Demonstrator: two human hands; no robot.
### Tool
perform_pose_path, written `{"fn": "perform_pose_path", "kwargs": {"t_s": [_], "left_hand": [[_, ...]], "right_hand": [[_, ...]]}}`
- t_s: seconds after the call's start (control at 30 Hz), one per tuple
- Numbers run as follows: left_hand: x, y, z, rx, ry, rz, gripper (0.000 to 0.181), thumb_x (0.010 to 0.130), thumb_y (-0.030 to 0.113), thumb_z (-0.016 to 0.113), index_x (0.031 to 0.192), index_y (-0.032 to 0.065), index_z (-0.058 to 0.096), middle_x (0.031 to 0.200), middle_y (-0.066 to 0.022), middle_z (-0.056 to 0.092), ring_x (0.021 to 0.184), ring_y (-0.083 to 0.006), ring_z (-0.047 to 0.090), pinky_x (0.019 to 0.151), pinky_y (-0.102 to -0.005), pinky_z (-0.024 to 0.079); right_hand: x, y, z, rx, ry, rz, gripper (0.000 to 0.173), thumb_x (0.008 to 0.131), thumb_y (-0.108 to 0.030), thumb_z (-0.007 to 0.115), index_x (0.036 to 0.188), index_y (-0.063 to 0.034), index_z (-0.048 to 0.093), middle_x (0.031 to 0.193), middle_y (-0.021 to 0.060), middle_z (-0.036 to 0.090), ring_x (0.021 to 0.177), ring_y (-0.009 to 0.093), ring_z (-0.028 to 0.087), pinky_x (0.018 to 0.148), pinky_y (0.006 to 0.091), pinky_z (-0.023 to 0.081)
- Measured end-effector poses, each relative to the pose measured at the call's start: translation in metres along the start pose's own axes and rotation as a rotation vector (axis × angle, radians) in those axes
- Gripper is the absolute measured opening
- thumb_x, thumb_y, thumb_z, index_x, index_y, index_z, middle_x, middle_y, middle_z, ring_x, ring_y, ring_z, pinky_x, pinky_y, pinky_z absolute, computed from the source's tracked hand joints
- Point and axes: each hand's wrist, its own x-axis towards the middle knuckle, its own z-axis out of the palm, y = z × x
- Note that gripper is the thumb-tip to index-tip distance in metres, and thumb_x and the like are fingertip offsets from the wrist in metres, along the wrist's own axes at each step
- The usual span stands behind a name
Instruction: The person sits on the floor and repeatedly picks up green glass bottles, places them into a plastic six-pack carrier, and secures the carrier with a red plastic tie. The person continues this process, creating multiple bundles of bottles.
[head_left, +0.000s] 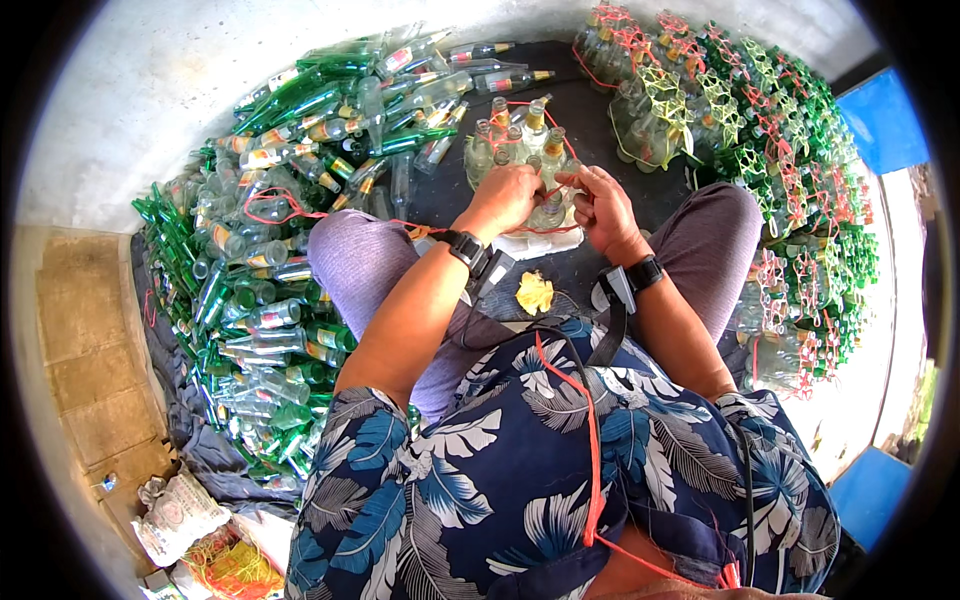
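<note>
Between my knees stands a tight cluster of several upright clear glass bottles, with red plastic twine looped about their necks. My left hand bends over the near left bottles, thumb and fingers closed on the twine. At the near right side of the cluster, my right hand pinches another stretch of that twine, which spans the short gap between both hands. More of the strand crosses the front of the cluster and trails left over my thigh. My fingers hide some of the bottle necks.
Loose green and clear bottles lie heaped on my left. At right stand rows of bottles bound with red and yellow-green twine. A crumpled yellow piece lies before my lap. Tangled twine sits at lower left, near a white sack.
</note>
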Motion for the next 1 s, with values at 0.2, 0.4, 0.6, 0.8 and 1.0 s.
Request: {"fn": "perform_pose_path", "kwargs": {"t_s": [0.2, 0.4, 0.6, 0.8, 1.0], "left_hand": [[0.001, -0.003, 0.001, -0.072, -0.004, -0.029, 0.013, 0.083, 0.02, 0.079, 0.092, 0.0104, 0.078, 0.089, -0.0099, 0.071, 0.087, -0.0319, 0.07, 0.079, -0.0433, 0.055], [0.005, 0.004, -0.008, -0.171, -0.089, -0.16, 0.018, 0.082, 0.021, 0.081, 0.093, 0.0087, 0.075, 0.09, -0.0109, 0.072, 0.087, -0.0324, 0.071, 0.075, -0.0432, 0.054], [0.008, 0.005, -0.01, -0.221, -0.078, -0.213, 0.024, 0.082, 0.022, 0.082, 0.091, 0.0082, 0.064, 0.083, -0.01, 0.071, 0.082, -0.0333, 0.07, 0.071, -0.044, 0.052], [0.01, 0.005, -0.012, -0.183, -0.135, -0.253, 0.025, 0.082, 0.021, 0.082, 0.088, 0.0092, 0.06, 0.081, -0.01, 0.07, 0.08, -0.0333, 0.07, 0.069, -0.0451, 0.051], [0.009, 0.006, -0.01, -0.209, -0.09, -0.206, 0.023, 0.082, 0.018, 0.082, 0.091, 0.0094, 0.063, 0.082, -0.0086, 0.071, 0.082, -0.0324, 0.071, 0.07, -0.044, 0.053]], "right_hand": [[0.009, 0.012, -0.017, -0.333, 0.185, -0.075, 0.028, 0.107, -0.029, 0.057, 0.09, -0.0063, 0.06, 0.077, -0.0001, 0.062, 0.05, 0.005, 0.038, 0.045, 0.0246, 0.032], [0.004, 0.016, -0.015, -0.475, 0.241, -0.047, 0.03, 0.104, -0.031, 0.058, 0.101, -0.002, 0.064, 0.09, 0.0038, 0.07, 0.056, 0.007, 0.049, 0.048, 0.0254, 0.04], [0.004, 0.017, -0.013, -0.531, 0.26, -0.104, 0.025, 0.103, -0.025, 0.06, 0.106, -0.0014, 0.066, 0.087, 0.0021, 0.069, 0.063, 0.007, 0.051, 0.055, 0.0258, 0.042], [0.016, 0.027, -0.025, -0.701, 0.263, -0.114, 0.022, 0.1, -0.02, 0.065, 0.095, 0.001, 0.07, 0.078, 0.0005, 0.064, 0.069, 0.008, 0.053, 0.061, 0.0287, 0.043], [0.026, 0.04, -0.037, -0.886, 0.331, -0.229, 0.026, 0.097, -0.023, 0.069, 0.095, 0.0026, 0.07, 0.079, 0.0108, 0.069, 0.071, 0.016, 0.062, 0.068, 0.0356, 0.05]]}}
